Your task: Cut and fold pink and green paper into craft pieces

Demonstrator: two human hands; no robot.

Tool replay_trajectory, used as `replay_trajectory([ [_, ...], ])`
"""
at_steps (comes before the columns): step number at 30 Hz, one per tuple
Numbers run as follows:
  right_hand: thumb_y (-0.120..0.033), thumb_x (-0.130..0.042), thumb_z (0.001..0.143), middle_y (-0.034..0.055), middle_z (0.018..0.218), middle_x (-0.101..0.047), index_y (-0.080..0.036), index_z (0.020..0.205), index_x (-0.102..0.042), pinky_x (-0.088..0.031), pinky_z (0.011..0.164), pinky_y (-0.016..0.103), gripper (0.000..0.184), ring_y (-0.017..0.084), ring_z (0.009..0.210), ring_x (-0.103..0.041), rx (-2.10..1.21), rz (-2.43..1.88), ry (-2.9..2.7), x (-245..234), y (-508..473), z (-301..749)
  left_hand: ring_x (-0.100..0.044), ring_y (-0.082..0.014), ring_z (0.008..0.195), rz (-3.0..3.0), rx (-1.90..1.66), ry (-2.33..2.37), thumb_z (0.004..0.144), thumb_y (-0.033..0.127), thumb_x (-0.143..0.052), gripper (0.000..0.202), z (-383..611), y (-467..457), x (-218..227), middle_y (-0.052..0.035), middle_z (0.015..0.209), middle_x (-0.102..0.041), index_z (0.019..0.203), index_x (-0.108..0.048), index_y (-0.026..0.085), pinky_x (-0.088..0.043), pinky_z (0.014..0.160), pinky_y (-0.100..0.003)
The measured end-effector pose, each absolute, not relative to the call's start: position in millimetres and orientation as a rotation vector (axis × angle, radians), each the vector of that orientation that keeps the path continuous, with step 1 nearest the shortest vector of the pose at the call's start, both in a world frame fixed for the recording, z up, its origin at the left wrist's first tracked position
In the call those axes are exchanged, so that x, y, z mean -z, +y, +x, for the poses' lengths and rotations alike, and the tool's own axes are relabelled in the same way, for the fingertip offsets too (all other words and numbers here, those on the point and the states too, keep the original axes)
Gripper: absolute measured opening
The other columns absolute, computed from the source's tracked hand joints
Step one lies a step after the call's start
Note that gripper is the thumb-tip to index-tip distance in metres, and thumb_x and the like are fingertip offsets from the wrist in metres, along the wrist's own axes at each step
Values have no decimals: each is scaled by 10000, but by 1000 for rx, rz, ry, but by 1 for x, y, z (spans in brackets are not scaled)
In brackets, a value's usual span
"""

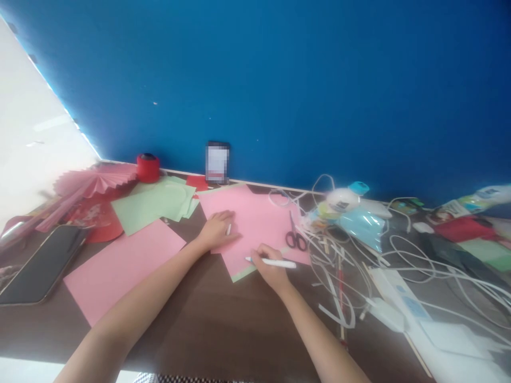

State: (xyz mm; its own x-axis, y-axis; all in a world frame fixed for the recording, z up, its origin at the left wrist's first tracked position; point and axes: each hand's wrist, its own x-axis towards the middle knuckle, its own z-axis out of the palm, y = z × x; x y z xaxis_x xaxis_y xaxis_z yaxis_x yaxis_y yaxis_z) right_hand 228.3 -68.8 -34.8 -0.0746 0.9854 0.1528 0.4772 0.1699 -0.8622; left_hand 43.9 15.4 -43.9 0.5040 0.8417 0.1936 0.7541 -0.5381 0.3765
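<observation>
My right hand [271, 268] is closed around a white pen [279, 263], whose tip points left over the lower part of a pink paper sheet [263, 213]. A strip of green paper [244, 274] shows under the sheet's near corner. My left hand [217, 231] rests on the left side of the pink sheet, thumb apart from the fingers. A short white piece, looking like a pen cap [229, 229], sticks out between its thumb and fingers. Scissors [296, 236] with dark handles lie on the sheet's right side, to the right of my hands.
Left are another pink sheet [123, 271], green sheets [155, 205], a pink folded fan [98, 181], a red tape-like roll [148, 168] and a large phone [42, 263]. A smaller phone [217, 162] leans on the blue wall. Tangled white cables [411, 271] and a power strip [403, 295] lie right.
</observation>
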Motion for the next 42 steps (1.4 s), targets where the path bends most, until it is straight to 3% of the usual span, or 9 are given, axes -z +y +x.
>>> replay_trajectory([
  [31,-256,-484,714,-62,464,-296,-201,480,-295,-250,443,215,305,80,465,-312,-750,-1459,-1761,32,-59,247,-366,-249,1251,2496,-511,1364,768,564,-467,465,44,15,43,-88,1336,-448,955,-605,162,-289,1035,-399],
  [37,-326,-498,757,-62,441,-360,-202,490,-357,-315,448,213,326,86,442,-365,-887,-1417,-1596,30,-59,246,-363,-250,1252,2499,-507,1361,782,526,-468,419,44,15,43,-86,1338,-445,942,-607,165,-290,1034,-408],
  [42,-317,-519,744,-60,463,-369,-193,498,-381,-301,452,208,307,83,464,-369,-869,-1457,-1654,32,-57,245,-369,-250,1248,2517,-530,1359,782,524,-467,418,43,16,45,-84,1333,-451,942,-608,164,-299,1027,-404],
])
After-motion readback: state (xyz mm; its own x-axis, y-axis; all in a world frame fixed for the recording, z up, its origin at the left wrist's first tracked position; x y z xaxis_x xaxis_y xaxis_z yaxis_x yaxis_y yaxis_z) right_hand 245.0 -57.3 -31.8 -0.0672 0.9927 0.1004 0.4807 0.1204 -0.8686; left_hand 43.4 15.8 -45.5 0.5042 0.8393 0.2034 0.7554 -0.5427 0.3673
